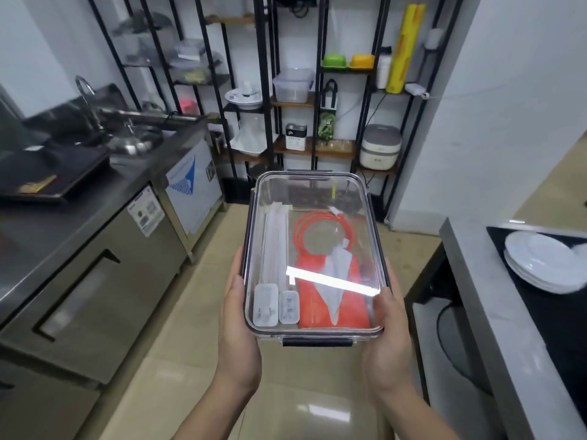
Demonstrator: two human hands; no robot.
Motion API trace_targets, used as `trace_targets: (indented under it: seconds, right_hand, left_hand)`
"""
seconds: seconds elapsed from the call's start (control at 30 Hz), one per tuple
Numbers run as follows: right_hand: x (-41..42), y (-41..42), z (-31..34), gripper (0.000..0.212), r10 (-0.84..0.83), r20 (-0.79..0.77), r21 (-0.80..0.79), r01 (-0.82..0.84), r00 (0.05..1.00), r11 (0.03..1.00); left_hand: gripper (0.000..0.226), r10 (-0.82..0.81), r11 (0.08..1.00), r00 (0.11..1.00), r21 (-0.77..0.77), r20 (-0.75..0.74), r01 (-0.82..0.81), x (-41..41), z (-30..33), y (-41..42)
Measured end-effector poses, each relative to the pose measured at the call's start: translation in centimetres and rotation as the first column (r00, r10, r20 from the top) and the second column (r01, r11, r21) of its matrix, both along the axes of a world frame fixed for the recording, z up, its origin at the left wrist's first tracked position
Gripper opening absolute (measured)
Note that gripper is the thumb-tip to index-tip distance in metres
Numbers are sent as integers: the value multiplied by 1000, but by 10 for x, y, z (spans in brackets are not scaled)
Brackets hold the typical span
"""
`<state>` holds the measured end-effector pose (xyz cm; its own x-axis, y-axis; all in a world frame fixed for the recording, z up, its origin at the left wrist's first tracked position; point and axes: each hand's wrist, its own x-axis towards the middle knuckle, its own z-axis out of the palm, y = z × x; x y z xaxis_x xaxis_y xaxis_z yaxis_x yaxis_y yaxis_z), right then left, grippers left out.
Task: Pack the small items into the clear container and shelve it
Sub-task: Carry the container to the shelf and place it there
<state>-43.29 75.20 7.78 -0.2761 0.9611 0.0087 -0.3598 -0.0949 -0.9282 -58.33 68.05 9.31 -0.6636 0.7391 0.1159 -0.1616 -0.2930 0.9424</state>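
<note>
Shelving [317, 100] is standing straight ahead, well beyond the clear container [314, 252] I'm carrying lidded, long axis pointing at it; left hand [236, 315] and right hand [386, 325] are clasping its near corners, equally close.

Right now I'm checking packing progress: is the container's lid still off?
No, the clear lid sits on the container, held by both hands.
</note>
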Motion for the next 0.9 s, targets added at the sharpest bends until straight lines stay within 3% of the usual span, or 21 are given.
trace_targets:
  seconds: [0.1,0.33,0.43,0.6,0.9]
  right_hand:
    - [-25,43,4,39,21,3,31,-22,1000,999]
    - [-112,150,-13,59,13,35,95,-17,999,995]
    - [-154,194,-18,44,-29,115,143,12,993,990]
    - [-226,260,-12,39,-119,190,250,69,975,966]
    - [-350,383,11,49,-81,120,279,44,990,959]
  left_hand:
    - [45,27,999,1000,16,13,-27,-23,4,41]
    - [45,48,998,999,37,18,-49,-106,-8,143]
    - [49,31,998,999,48,27,-32,-152,-13,187]
    - [52,12,997,998,70,54,-15,-222,-6,253]
    - [51,-27,997,998,79,65,21,-346,12,378]
